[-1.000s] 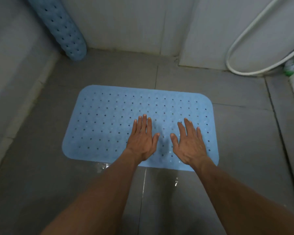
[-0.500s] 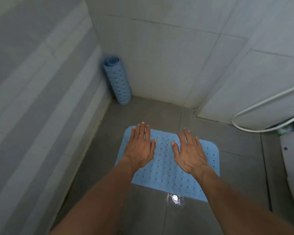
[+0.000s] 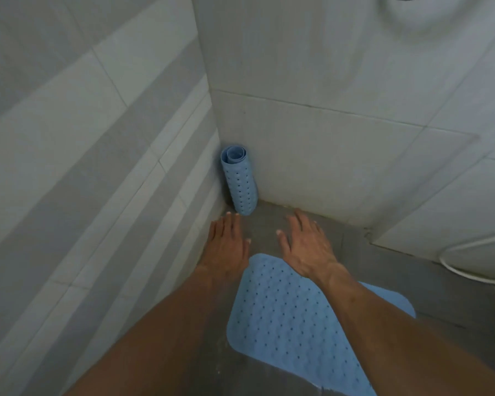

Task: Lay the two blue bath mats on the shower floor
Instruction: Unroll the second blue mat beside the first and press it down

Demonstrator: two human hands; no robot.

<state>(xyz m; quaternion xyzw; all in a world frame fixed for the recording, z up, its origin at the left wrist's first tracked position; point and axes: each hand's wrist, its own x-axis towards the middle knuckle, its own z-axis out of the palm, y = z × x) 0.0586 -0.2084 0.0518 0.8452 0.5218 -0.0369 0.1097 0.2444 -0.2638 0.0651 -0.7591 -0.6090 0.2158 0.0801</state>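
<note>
One blue perforated bath mat (image 3: 286,318) lies flat on the grey shower floor (image 3: 412,284), partly hidden under my forearms. A second blue mat (image 3: 239,182) stands rolled up on end in the far corner where the two walls meet. My left hand (image 3: 226,247) is open, palm down, just below the rolled mat's foot and apart from it. My right hand (image 3: 307,244) is open too, palm down, to the right of the roll, past the flat mat's far edge. Neither hand holds anything.
Tiled walls close in on the left (image 3: 97,167) and at the back (image 3: 340,138). A white shower hose (image 3: 475,274) loops along the back wall at the right. The floor near the bottom edge looks wet.
Both hands have lifted off the flat mat and moved forward toward the rolled mat in the corner. My view has tilted up, so the roll now sits near the middle.
</note>
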